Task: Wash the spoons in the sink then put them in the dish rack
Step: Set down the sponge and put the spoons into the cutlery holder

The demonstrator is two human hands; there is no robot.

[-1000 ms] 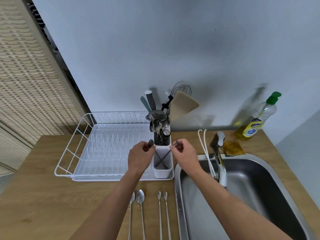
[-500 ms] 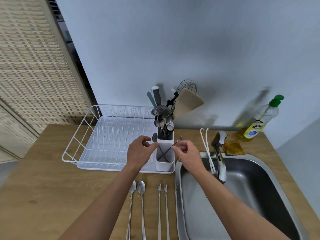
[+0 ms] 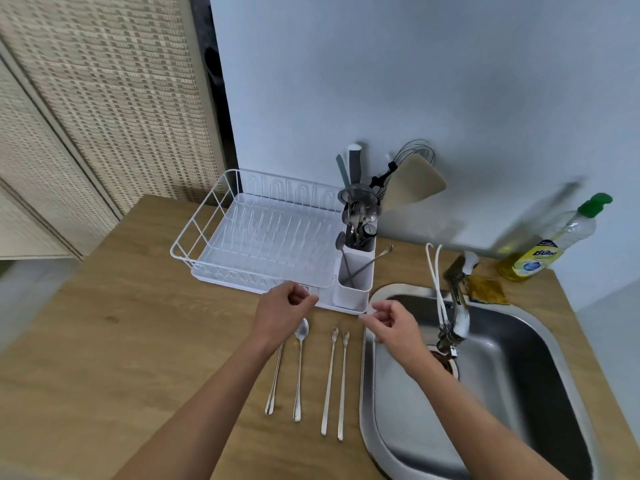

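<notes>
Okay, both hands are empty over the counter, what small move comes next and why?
Probably lower the left hand and pick up the nearest spoon. Four spoons lie on the counter beside the sink, apparently not yet washed, while two already stand in the rack's cup, and the right hand holds nothing.

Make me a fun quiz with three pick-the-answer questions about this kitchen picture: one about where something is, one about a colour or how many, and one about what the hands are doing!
1. Where is the soap bottle?
A. In the sink
B. On the counter by the wall, right of the tap
C. In the rack

2. How many spoons lie on the counter?
A. Two
B. Four
C. Six

3. What do the hands hold?
A. Nothing
B. A sponge
C. A whisk

Answers: 1 B, it stands behind the sink. 2 B, four spoons lie side by side. 3 A, left hand and right hand are both empty.
</notes>
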